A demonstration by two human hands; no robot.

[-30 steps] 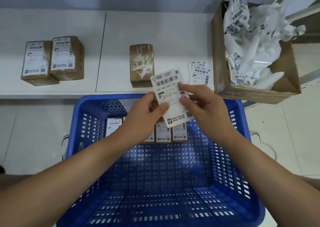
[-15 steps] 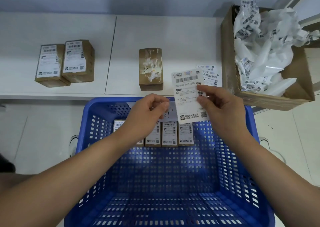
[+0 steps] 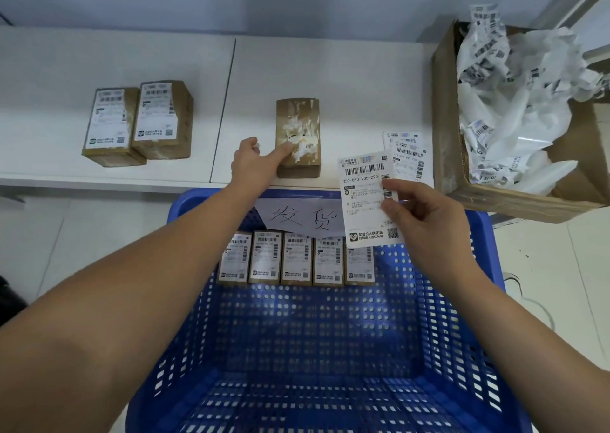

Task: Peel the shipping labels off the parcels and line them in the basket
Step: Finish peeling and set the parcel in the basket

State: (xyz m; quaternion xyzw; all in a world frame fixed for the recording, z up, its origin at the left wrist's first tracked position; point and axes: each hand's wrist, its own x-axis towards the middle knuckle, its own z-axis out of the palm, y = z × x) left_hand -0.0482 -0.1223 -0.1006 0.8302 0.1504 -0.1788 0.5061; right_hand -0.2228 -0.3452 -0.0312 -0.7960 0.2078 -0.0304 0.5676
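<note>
Right hand pinches peeled label above basket far rim; left hand, fingers extended, touches bare parcel on shelf; five labelled parcels line basket's far wall.

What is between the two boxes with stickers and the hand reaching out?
Only bare white shelf, with a thin seam running down it, lies between the two labelled boxes and the left hand, in the head view.
</note>
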